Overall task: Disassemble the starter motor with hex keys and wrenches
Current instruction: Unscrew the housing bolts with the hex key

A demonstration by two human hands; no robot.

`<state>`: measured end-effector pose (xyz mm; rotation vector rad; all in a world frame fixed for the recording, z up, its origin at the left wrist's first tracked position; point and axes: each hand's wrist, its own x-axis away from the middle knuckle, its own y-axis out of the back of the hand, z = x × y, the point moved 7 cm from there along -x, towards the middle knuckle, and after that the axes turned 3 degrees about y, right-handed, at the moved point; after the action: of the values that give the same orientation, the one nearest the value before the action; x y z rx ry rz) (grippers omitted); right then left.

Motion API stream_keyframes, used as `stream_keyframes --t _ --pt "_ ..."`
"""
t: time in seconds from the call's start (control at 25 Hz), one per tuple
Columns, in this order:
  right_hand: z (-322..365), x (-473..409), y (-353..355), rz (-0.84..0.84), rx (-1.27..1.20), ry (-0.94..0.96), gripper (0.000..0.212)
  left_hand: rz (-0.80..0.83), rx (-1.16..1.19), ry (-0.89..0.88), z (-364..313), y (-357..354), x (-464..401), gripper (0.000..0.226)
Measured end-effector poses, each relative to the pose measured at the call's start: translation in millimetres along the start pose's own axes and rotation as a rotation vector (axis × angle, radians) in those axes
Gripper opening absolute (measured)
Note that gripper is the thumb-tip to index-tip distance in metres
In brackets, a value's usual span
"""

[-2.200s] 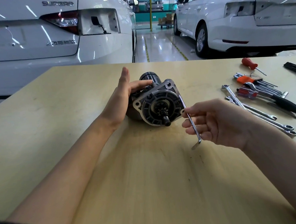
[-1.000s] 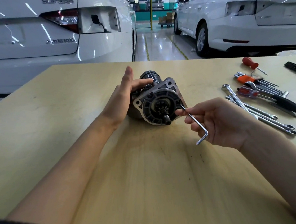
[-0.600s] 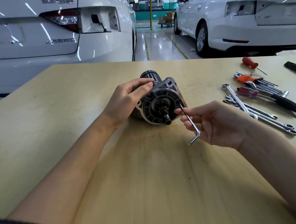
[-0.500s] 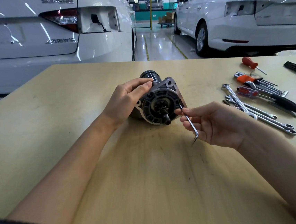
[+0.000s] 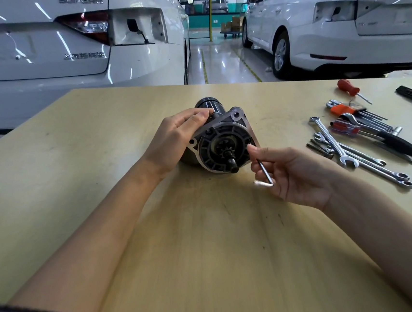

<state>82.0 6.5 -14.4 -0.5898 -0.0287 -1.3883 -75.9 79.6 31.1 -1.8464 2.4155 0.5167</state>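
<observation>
Two bare hands at work, nearest first. Right hand point(image 5: 299, 172) pinching a small silver L-shaped hex key point(image 5: 264, 174) between thumb and curled fingers, short leg poking out low and left, long shaft angled up and away toward the motor face. Tip hidden behind the thumb, so cannot tell whether seated in a bolt head.

Just beyond that grip, touching or nearly so: black-and-silver starter motor point(image 5: 221, 143), lying on its side on the pale wooden tabletop point(image 5: 75, 168), long axis running away from the wearer, pinion gear and round black end plate facing the camera. Target spot judged to be on the right edge of that plate, up and left of the right hand. Right hand clearly the nearer one for the turning.

Left hand point(image 5: 175, 136) curled over the top left of the housing, fingers wrapped round it, steadying it. Probably needed, since a round body will want to roll under torque.

Farther right, well apart: loose spread of silver combination wrenches point(image 5: 355, 151) and a red-handled screwdriver point(image 5: 348, 89). No container in sight, nothing boxed.
</observation>
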Motion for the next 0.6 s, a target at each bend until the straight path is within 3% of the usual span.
stream_keyframes --t 0.24,0.6 --pt "-2.7 -1.6 -5.3 0.033 -0.021 -0.008 0.014 -0.004 0.002 -0.007 0.0 0.8 -0.7 0.028" --pt "2.4 0.1 -6.2 0.097 -0.160 0.004 0.027 -0.005 -0.010 -0.006 0.9 0.8 -1.4 0.031"
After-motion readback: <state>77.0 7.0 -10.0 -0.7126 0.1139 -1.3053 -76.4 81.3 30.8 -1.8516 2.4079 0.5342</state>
